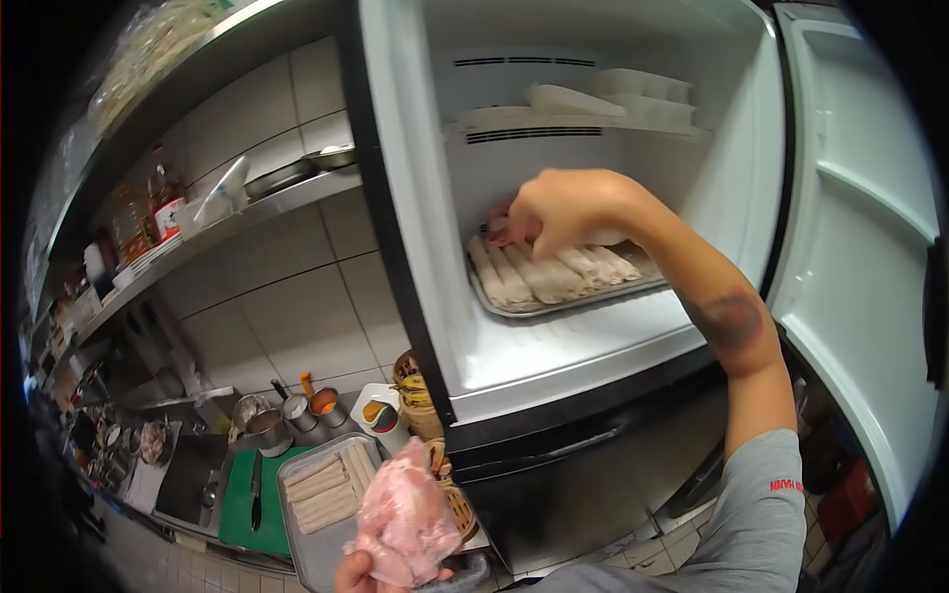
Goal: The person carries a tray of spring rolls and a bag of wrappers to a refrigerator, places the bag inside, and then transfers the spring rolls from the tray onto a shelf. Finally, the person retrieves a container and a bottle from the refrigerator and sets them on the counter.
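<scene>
Low in the head view, my left hand (354, 571) grips a clear bag of pale pink raw meat (407, 514), its fingers at the bag's lower edge. My right hand (565, 210) reaches into the open freezer (613, 341), its fingers curled on a reddish piece of meat (499, 223) behind the rolls. Under that hand a metal tray (529, 310) holds several long pale rolls (554, 277). Part of the tray's far side is hidden by my right hand and forearm.
Another tray (309, 553) with pale rolls lies on the counter beside a green board (237, 499) with a knife (257, 491). Metal pots (267, 433) stand behind. The freezer door (860, 227) is open at the right; a shelf (222, 215) runs along the tiled wall.
</scene>
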Demonstrator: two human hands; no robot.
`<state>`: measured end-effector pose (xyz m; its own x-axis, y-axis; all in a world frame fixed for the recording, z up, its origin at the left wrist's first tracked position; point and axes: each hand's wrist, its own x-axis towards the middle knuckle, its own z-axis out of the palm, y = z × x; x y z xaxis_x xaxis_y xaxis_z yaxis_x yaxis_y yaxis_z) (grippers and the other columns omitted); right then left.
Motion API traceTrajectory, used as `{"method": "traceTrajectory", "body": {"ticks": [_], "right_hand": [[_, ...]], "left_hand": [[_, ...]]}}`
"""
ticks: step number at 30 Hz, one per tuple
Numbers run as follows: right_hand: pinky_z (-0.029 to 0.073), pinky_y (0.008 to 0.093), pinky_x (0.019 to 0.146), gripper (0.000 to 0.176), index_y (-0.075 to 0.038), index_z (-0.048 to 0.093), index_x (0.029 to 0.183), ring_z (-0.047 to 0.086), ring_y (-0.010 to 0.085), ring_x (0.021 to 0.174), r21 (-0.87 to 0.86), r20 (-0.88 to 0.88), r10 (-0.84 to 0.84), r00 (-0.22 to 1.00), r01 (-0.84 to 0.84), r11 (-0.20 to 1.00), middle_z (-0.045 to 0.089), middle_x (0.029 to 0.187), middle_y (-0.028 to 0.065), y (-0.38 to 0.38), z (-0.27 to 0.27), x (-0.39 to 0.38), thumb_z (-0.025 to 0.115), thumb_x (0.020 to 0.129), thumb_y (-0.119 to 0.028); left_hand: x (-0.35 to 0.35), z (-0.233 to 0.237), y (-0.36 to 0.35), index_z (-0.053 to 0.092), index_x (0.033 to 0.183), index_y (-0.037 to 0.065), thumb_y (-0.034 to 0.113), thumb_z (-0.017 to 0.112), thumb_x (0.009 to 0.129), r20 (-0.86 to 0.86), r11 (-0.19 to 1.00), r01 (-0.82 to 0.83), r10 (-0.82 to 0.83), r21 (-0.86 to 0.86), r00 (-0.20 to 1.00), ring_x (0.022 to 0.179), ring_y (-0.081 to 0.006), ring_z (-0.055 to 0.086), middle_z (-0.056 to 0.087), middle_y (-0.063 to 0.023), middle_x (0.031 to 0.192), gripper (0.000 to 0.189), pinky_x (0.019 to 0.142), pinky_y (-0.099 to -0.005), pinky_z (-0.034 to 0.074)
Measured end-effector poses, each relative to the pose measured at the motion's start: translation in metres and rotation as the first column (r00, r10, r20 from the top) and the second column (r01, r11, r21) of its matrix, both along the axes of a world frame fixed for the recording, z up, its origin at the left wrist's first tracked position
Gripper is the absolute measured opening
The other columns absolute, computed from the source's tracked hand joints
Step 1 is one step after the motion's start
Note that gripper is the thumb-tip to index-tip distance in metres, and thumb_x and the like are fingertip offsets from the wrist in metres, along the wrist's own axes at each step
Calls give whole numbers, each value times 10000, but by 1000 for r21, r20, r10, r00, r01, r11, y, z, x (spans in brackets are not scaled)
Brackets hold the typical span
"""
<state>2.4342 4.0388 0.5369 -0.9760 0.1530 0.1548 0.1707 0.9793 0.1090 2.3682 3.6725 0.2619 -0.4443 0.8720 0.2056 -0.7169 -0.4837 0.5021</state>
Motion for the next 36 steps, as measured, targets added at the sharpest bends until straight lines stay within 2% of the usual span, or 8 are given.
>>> {"method": "traceTrajectory", "body": {"ticks": [3, 6, 8, 15, 21, 24, 28, 36], "right_hand": [[513, 381, 756, 479, -115, 637, 1089, 640, 299, 881, 257, 45, -39, 998, 26, 966, 640, 990, 166, 67, -13, -93, 710, 630, -232], [506, 414, 783, 643, -179, 568, 1196, 616, 350, 921, 246, -66, -37, 997, 52, 968, 577, 1073, 178, 123, -46, -140, 750, 581, -232], [498, 440, 801, 740, -217, 528, 1235, 593, 382, 956, 380, -63, -130, 990, 144, 914, 530, 1112, 179, 141, -64, -153, 781, 540, -230], [488, 453, 806, 496, -147, 561, 1125, 585, 413, 919, 172, -297, 24, 955, 29, 985, 536, 1066, 197, 148, -69, -141, 713, 674, -287], [469, 459, 825, 465, -141, 517, 1147, 570, 371, 967, 154, -610, -240, 755, 410, 899, 542, 1088, 194, 145, -44, -109, 665, 745, -323], [449, 470, 859, 490, -153, 493, 1200, 515, 346, 1062, 279, -382, -323, 866, 441, 853, 527, 1180, 178, 180, -42, -93, 657, 765, -306], [424, 473, 901, 741, -186, 419, 1315, 439, 345, 1165, -224, -138, -366, 920, 331, 917, 448, 1308, 147, 173, -30, -57, 718, 665, -378], [402, 454, 962, 1065, -246, 240, 1427, 365, 422, 1232, 100, -170, -363, 916, 383, 918, 297, 1366, 243, 165, -63, -58, 792, 522, -352]], "left_hand": [[-17, -20, -23, 165, 1439, 87, 276, 619, 827, 24, 992, -122, 123, -13, 992, 1213, -559, 353, 281, -271, 1406, 785, 835, -693, 443], [-23, -36, -50, 268, 1442, 118, 333, 672, 800, -90, 942, -293, 282, -163, 955, 1154, -371, 467, 334, -158, 1425, 788, 834, -428, 478], [-18, -51, -56, 240, 1454, 132, 334, 661, 816, -85, 873, -449, 441, -191, 893, 1157, -383, 460, 335, -155, 1417, 791, 816, -428, 482], [-15, -62, -71, 188, 1472, 170, 338, 613, 860, -109, 795, -565, 555, -222, 825, 1170, -385, 449, 312, -134, 1437, 764, 818, -449, 491], [-16, -62, -67, 217, 1464, 161, 315, 623, 854, -57, 804, -554, 556, -217, 829, 1153, -391, 454, 268, -114, 1458, 749, 809, -443, 507], [-13, -56, -62, 233, 1459, 163, 309, 620, 855, -71, 814, -530, 529, -238, 845, 1159, -387, 445, 272, -118, 1456, 732, 805, -439, 507], [-18, -69, -59, 256, 1451, 170, 287, 617, 856, 1, 834, -493, 509, -248, 861, 1171, -379, 433, 286, -119, 1451, 706, 812, -429, 499], [-15, -59, -41, 286, 1440, 182, 280, 611, 857, 2, 890, -416, 424, -186, 906, 1168, -375, 429, 306, -98, 1448, 675, 844, -448, 477]]}}
